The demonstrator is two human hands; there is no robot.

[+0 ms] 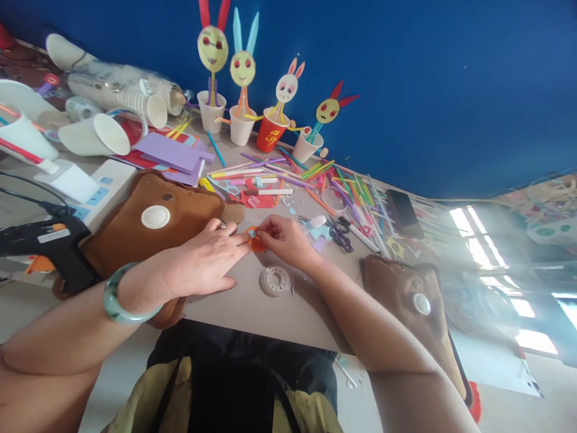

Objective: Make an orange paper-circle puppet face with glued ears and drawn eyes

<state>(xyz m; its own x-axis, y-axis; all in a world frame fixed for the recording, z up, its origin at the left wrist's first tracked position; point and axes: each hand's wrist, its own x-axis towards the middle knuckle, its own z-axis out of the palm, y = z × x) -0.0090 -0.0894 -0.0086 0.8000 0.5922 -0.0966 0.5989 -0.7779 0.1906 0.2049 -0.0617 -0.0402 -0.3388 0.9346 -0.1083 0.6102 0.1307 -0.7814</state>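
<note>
My left hand (205, 257) and my right hand (283, 240) meet over a small orange paper piece (256, 242) on the grey table (252, 307). Both pinch it between fingertips. The left wrist wears a pale green bangle (118, 304). A roll of clear tape (275, 280) lies just in front of my right hand. My left forearm rests on a brown plush pad (148, 219).
Several paper bunny figures in cups (270, 129) stand at the back by the blue wall. Coloured straws (342, 183), scissors (340, 234) and a phone (402, 210) lie right of the hands. A black glue gun (49, 237) sits left; stacked cups (130, 99) lie behind. Another brown pad (412, 297) lies right.
</note>
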